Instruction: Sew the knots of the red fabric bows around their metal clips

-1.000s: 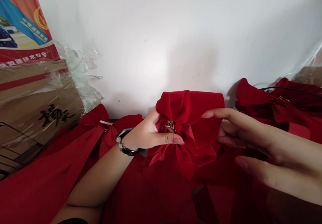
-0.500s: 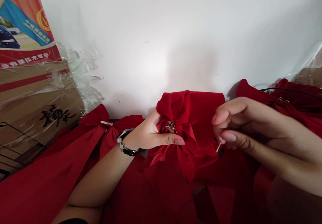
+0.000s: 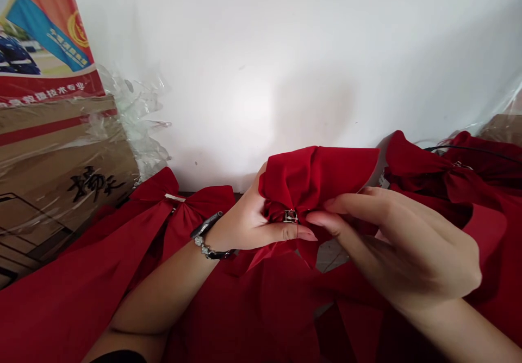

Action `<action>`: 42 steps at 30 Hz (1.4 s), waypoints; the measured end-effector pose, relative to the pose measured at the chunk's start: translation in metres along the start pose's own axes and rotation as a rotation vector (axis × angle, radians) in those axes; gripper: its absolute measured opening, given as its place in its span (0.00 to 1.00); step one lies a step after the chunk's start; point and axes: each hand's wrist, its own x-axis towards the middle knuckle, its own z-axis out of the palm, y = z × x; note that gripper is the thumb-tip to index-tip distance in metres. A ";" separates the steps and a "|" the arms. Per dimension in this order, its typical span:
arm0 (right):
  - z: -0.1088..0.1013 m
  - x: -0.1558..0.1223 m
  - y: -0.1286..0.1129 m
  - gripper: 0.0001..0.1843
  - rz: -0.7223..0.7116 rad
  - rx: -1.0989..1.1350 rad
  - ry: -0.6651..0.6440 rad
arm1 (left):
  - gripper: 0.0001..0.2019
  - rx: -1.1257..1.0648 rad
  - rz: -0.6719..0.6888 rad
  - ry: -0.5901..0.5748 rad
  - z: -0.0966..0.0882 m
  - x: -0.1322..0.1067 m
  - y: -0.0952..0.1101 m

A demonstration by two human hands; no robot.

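Two hands: left hand [image 3: 244, 221] and right hand [image 3: 408, 249] both on one red fabric bow [image 3: 314, 181], centre of the frame
Left fingers [image 3: 285, 233]: closed on the gathered knot, thumb just below a small metal buckle [image 3: 290, 216], apparently to hold the folds together
Right fingers [image 3: 326, 219]: closed in a pinch on the bow beside the buckle, seemingly to steady the cloth
Around: more red bows [image 3: 432, 170] at right and [image 3: 163, 205] lower left, a plastic-wrapped cardboard box [image 3: 61, 173] at left, a white wall [image 3: 244, 64] behind

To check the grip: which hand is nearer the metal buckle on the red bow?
Left. The left hand holds the bow, its thumb just below the buckle. The right hand is to the buckle's right, its fingertips a little way off.
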 end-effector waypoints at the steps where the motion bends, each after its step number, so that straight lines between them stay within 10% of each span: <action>1: 0.000 0.001 0.000 0.05 -0.012 -0.016 0.009 | 0.23 0.006 0.037 0.005 0.000 0.001 0.000; 15: 0.002 -0.005 0.008 0.06 0.230 0.209 -0.094 | 0.28 0.016 0.056 0.029 -0.003 0.003 0.000; 22: -0.016 0.003 0.012 0.03 0.180 0.195 -0.288 | 0.30 0.037 0.032 0.027 -0.001 0.003 0.005; 31: -0.024 -0.006 -0.018 0.05 0.185 0.146 -0.228 | 0.36 0.109 0.104 0.210 0.005 -0.001 0.002; 42: -0.018 -0.007 -0.016 0.06 0.119 0.198 -0.238 | 0.33 0.187 0.110 0.171 0.000 -0.008 0.003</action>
